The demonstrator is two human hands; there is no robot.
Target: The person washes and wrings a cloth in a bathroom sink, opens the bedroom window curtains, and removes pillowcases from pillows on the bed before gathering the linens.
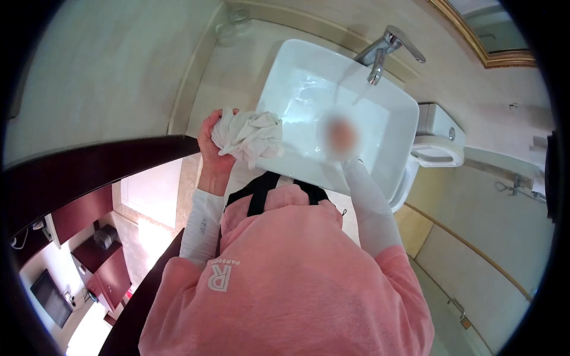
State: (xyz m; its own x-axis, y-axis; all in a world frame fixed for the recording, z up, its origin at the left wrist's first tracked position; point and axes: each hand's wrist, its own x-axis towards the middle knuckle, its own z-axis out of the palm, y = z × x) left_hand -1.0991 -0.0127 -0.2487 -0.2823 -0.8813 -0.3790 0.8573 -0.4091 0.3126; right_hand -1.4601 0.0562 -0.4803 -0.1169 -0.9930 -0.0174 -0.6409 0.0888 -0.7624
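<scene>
My left hand (211, 141) grips a crumpled white cloth (249, 135), held bunched up at the left edge of the basin. The cloth hangs in loose folds, and its lower corner reaches toward the basin's rim. Inside the white rectangular sink (389, 127) is my right hand (339, 135), covered by a round blur that hides its fingers, so its grip and anything in it cannot be made out. Wet, shiny patches show on the sink floor. A chrome faucet (380, 56) rises behind the basin, its spout pointing toward it.
Two clear glasses (231, 26) stand in the counter's back left corner. To the right is a white toilet (439, 142) with its tank. A gold-framed mirror (487, 35) hangs at upper right. A dark door frame (107, 160) runs along the left, with a room beyond.
</scene>
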